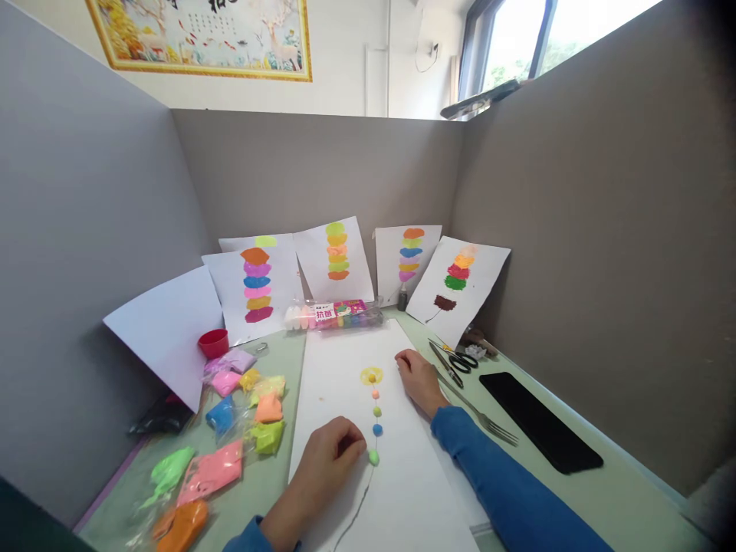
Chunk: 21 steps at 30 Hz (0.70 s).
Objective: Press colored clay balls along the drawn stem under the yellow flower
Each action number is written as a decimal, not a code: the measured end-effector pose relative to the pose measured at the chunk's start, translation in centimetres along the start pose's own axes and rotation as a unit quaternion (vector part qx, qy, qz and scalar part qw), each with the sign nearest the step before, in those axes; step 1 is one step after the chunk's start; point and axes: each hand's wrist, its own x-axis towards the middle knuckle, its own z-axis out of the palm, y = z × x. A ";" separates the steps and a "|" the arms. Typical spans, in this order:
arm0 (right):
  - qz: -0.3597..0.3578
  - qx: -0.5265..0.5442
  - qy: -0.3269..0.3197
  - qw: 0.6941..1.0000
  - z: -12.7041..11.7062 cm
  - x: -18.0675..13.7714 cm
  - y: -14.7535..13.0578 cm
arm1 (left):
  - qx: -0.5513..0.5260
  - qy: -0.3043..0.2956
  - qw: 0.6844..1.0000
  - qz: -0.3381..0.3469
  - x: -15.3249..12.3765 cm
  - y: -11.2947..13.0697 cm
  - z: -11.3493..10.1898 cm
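My left hand (332, 458) is over the white sheet (419, 491), fingers curled and thumb and forefinger close together beside a light green ball (373, 458). Whether anything small is between these fingertips cannot be made out. My right hand (421, 381) rests at the sheet's right side, fingers loosely bent and nothing visible in them. Between the hands runs a line of small clay balls: a blue ball (378, 430), an olive-green ball (377, 412), a peach ball (376, 395) and a yellow ball (372, 378) within a yellow painted ring. A thin dark line trails from the lowest ball toward me.
Bagged coloured clay (211, 469) and a red cup (214, 343) lie left. Painted sheets (336, 261) lean behind a packaged clay set (333, 314). At right are scissors (463, 360), a tool (447, 364), a fork (488, 424) and a black phone-like slab (540, 422). Grey partitions (322, 169) enclose the table.
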 end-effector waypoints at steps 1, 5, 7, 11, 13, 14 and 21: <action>-0.001 -0.001 -0.004 1.000 0.0 0.0 0.0 | 0.000 -0.001 1.000 0.001 0.0 0.0 0.0; -0.014 -0.006 -0.027 1.000 0.0 -0.2 -0.1 | -0.002 0.007 1.000 0.000 -0.1 0.3 0.1; -0.018 -0.008 -0.034 0.999 0.0 -0.2 -0.1 | 0.006 0.019 1.000 -0.006 -0.1 0.3 0.2; -0.019 -0.011 -0.041 0.999 -0.2 -0.3 -0.2 | 0.006 0.026 1.000 -0.017 -0.2 0.3 0.4; -0.021 -0.009 -0.046 0.999 -0.4 -0.4 -0.3 | 0.006 0.026 0.999 -0.022 -0.3 0.1 0.6; -0.023 -0.006 -0.049 0.999 -0.5 -0.5 -0.4 | 0.006 0.027 0.999 -0.024 -0.3 0.0 0.7; -0.054 0.016 -0.077 0.995 -1.1 -0.9 0.2 | 0.004 0.043 0.999 -0.010 0.0 -1.4 1.9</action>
